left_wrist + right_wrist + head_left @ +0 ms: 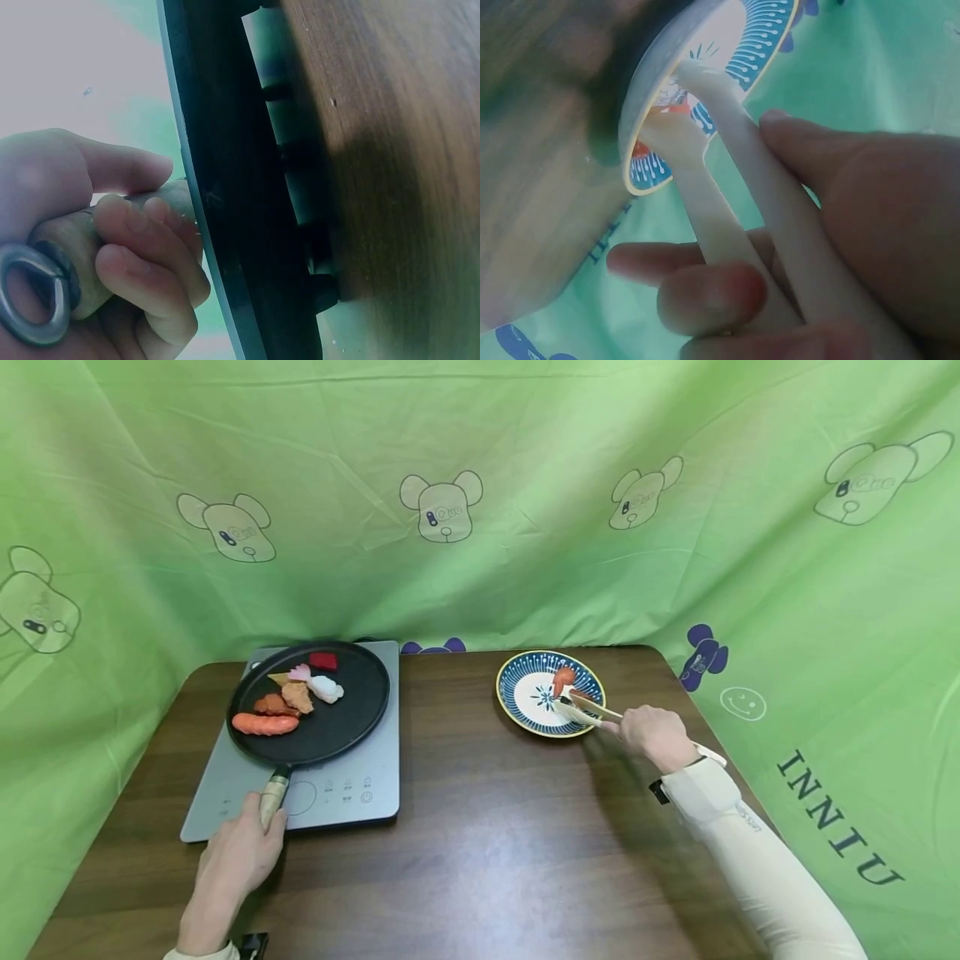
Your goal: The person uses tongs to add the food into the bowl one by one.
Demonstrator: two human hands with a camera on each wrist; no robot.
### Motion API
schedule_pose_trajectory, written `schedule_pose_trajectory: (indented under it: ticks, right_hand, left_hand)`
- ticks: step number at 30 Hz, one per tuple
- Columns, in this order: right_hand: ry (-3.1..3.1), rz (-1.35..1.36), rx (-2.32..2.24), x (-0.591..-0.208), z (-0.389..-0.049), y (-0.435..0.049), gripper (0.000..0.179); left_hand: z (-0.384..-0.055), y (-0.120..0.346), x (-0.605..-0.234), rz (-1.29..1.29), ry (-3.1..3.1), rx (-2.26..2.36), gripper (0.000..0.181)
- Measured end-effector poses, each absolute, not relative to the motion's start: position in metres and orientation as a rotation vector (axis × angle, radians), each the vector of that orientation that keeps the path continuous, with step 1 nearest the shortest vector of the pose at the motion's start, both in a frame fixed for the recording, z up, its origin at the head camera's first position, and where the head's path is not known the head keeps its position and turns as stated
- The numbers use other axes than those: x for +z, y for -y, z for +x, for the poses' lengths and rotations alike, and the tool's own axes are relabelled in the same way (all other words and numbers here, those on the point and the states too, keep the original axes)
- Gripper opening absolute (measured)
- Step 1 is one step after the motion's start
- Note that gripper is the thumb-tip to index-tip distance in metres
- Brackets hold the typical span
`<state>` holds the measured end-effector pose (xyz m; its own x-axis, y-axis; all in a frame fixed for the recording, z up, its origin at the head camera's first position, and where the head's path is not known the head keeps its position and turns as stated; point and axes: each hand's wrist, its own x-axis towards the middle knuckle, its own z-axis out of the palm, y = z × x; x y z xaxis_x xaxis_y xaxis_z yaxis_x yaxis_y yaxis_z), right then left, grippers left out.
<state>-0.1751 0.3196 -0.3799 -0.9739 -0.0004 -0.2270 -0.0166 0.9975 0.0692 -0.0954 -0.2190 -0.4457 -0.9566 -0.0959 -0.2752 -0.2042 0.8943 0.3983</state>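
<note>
My left hand (240, 857) grips the wooden handle (273, 800) of a flat black frying pan (341, 714). In the left wrist view the fingers curl round the handle, and a metal ring (34, 330) shows at its end. On the pan's left half are a scored sausage (265, 724), brown fried-looking pieces (297, 697), a white piece (326, 688), a pink piece (299, 672) and a dark red piece (323, 661). My right hand (654, 737) holds cream tongs (761, 187), tips over a blue-patterned plate (512, 703). Beside the tips lies a reddish-brown food piece (563, 677).
The pan sits on a grey induction cooktop (378, 781) with touch controls, on the left of a brown wooden table (480, 843). A green printed curtain (525, 585) stands close behind the table and along both sides. The plate is near the back right edge.
</note>
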Motion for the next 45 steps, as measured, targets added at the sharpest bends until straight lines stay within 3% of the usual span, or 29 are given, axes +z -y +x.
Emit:
schedule_pose_trajectory:
  ticks: [45]
  right_hand:
    - [-2.971,-0.228,-0.238,-0.415,-0.189,-0.366,0.045]
  left_hand:
    - [-0.095,0.218,-0.447,-0.229,-2.812,0.645,0.061]
